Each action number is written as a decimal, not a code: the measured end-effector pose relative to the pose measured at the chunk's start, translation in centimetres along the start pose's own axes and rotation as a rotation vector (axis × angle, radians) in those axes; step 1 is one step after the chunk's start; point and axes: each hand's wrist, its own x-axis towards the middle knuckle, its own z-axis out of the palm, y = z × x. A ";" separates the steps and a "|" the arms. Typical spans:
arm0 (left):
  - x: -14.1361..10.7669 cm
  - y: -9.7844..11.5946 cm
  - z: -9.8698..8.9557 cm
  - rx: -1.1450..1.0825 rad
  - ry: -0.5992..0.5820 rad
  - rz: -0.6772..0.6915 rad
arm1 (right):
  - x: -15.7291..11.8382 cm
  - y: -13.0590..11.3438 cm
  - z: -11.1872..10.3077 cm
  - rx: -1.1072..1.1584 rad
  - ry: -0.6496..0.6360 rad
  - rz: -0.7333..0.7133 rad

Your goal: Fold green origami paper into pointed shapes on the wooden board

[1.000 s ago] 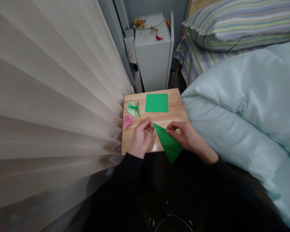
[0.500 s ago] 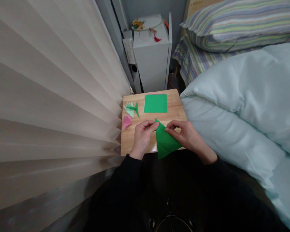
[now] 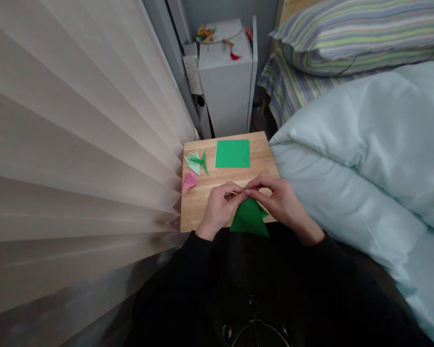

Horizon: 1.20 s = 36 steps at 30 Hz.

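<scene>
Both hands meet over the front part of a small wooden table. A folded green paper [image 3: 249, 218] hangs from their fingertips, its lower edge reaching past the table's front edge. My left hand [image 3: 222, 206] pinches its top from the left, thumb and forefinger together. From the right, my right hand [image 3: 280, 200] pinches the same top corner, its fingertips touching those of the left. The pinched tip is mostly hidden by the fingers. Behind the hands, a flat green square of paper [image 3: 233, 153] lies on the table.
On the wooden table [image 3: 198, 205], at the left, are green folded paper pieces [image 3: 198, 162] and a pink one [image 3: 190, 181]. A pleated curtain [image 3: 94, 159] borders the left side, a bed with a pale quilt [image 3: 347, 159] the right. A white cabinet [image 3: 226, 91] stands behind.
My left hand has moved right until its fingertips meet those of my right hand. The green paper has turned, its point now between both hands and its wide edge toward me.
</scene>
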 end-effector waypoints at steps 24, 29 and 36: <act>0.1 -0.7 0.1 -0.202 0.216 0.044 | -0.2 -0.8 0.4 -0.087 0.030 0.028; 0.1 -1.1 0.4 -0.319 0.298 -0.013 | -0.2 -0.9 0.4 -0.126 0.006 0.015; 0.2 -0.8 0.4 -0.337 0.328 -0.031 | -0.2 -0.8 0.4 -0.149 -0.008 0.035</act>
